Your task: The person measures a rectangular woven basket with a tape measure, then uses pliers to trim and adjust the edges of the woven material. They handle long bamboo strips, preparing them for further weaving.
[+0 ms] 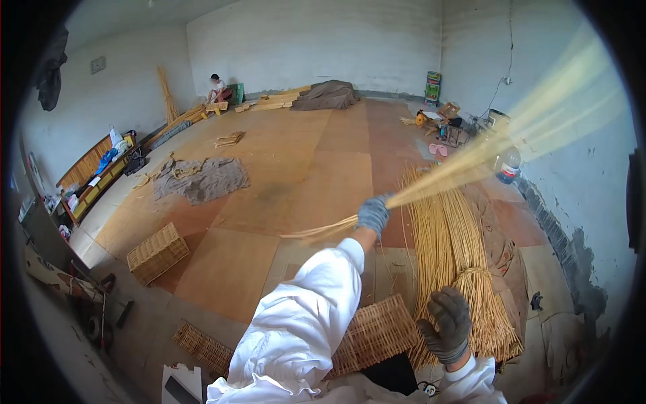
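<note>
My left hand [373, 214], in a grey glove, is closed around a bunch of long pale wicker rods [437, 180]. Their far ends fan out up to the right and are smeared by motion; the other ends stick out to the left of my fist. My right hand [447, 326], in a dark grey glove, is held up with its fingers apart and nothing in it. Behind it lies a large bundle of wicker rods [447, 236], tied near its close end. A woven wicker panel or basket [377, 331] sits just left of my right hand.
A wicker basket [158, 253] and a smaller woven piece [202, 347] lie at left. Farther off are a crumpled grey cloth [202, 180], a wooden bench [94, 172] and a seated person [217, 89]. Tools and pink slippers [437, 149] are by the right wall.
</note>
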### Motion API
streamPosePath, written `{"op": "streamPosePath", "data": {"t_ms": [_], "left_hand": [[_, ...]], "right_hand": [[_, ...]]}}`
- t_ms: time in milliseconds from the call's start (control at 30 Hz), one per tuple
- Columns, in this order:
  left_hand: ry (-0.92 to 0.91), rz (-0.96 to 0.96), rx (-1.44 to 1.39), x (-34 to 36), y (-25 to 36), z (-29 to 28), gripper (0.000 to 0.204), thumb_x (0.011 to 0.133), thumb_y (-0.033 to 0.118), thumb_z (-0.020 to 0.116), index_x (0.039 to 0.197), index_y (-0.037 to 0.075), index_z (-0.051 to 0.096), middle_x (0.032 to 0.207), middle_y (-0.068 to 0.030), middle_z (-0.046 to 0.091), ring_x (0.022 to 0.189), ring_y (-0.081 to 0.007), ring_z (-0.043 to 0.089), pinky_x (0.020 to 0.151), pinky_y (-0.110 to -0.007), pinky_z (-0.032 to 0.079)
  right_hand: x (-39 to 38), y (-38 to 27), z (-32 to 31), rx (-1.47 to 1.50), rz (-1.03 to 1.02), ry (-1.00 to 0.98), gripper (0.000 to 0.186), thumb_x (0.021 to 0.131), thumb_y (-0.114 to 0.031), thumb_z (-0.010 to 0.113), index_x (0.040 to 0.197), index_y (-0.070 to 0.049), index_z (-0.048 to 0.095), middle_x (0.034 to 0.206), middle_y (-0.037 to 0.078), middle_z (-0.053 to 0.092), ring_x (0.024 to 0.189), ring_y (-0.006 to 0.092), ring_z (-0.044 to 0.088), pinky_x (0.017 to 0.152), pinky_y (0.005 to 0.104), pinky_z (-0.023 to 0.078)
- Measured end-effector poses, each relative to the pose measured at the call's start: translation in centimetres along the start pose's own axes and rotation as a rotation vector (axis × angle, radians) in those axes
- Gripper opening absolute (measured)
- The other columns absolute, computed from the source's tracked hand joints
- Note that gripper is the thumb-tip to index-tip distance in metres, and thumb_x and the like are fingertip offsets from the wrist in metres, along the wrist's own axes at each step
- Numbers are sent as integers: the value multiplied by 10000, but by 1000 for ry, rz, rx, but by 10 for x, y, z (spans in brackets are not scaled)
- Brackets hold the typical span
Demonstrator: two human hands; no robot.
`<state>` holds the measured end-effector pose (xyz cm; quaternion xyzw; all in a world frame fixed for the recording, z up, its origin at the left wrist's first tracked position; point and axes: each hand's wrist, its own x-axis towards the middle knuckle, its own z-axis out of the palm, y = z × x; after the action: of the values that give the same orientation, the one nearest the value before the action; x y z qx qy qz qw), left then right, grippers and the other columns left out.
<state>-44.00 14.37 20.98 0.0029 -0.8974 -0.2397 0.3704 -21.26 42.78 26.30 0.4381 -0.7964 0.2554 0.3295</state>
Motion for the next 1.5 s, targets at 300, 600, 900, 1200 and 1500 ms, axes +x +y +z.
{"op": "streamPosePath", "data": {"t_ms": [300, 600, 900, 1200, 1500], "left_hand": [[-504, 405, 527, -128, -34, -14, 292, 866, 184, 477, 1131, 223, 594, 841, -69, 654, 784, -236, 649, 707, -369, 501], [-306, 13, 827, -66, -99, -124, 424, 839, 256, 515, 1257, 184, 497, 1242, -130, 522, 1194, -278, 470, 1048, -510, 259], [-226, 102, -42, -304, 72, -107, 652, 857, 458, 505, 1349, 46, 385, 1368, -187, 380, 1199, -308, 414, 1021, -473, 319], [-391, 69, 116, -375, 87, -101, 733, 780, 497, 590, 1300, 10, 421, 1353, -198, 386, 1298, -359, 313, 1098, -503, 171], [-388, 64, 99, -377, 86, -95, 742, 780, 495, 586, 1300, -3, 406, 1360, -207, 372, 1302, -368, 302, 1098, -505, 163]], "right_hand": [[-52, 105, 55, -516, 702, -865, 349, 774, -237, 624, 1089, -104, 553, 889, 129, 660, 836, 307, 647, 752, 434, 493], [-157, 112, -32, 414, 844, -650, 316, 785, -335, 699, 857, -30, 659, 631, 49, 566, 539, 137, 534, 502, 272, 425], [34, 65, 60, 1377, 1265, -639, 316, 876, -375, 598, 830, -67, 547, 546, -44, 445, 371, 49, 387, 322, 184, 279], [111, 65, 96, 1459, 1233, -789, 222, 911, -283, 552, 855, -69, 526, 568, -65, 432, 410, 34, 367, 372, 181, 289], [133, 51, 104, 1462, 1155, -767, 180, 912, -244, 541, 884, -66, 527, 582, -58, 424, 404, 31, 347, 359, 180, 273]]}}
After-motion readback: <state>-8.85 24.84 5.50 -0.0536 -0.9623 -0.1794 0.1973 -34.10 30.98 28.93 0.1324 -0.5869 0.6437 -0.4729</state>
